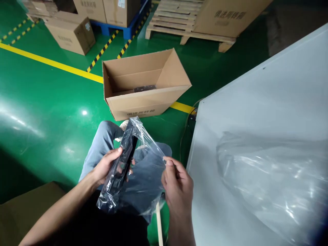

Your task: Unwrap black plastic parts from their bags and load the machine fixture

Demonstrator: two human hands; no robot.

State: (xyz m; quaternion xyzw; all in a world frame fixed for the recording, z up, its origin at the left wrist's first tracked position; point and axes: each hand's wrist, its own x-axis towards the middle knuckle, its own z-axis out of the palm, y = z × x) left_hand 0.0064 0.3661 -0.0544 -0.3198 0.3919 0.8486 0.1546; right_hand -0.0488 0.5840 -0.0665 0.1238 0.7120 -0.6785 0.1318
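A long black part (pixel 125 160) lies inside a clear plastic bag (pixel 146 186) above my lap. My left hand (pixel 109 167) is wrapped round the bagged part, thumb on top and fingertips showing on the far side. Pinched between the thumb and forefinger of my right hand (pixel 178 181) is the loose edge of the bag, pulled out to the right so the film stretches between both hands. The part's exact kind is hidden by the glossy film.
An open cardboard box (pixel 143 99) stands on the green floor ahead, with a dark item (pixel 145 88) inside. To my right is a grey-white table (pixel 210 153) with clear plastic bags (pixel 271 181) on it. Farther off are a wooden pallet (pixel 176 17) and another carton (pixel 70 32).
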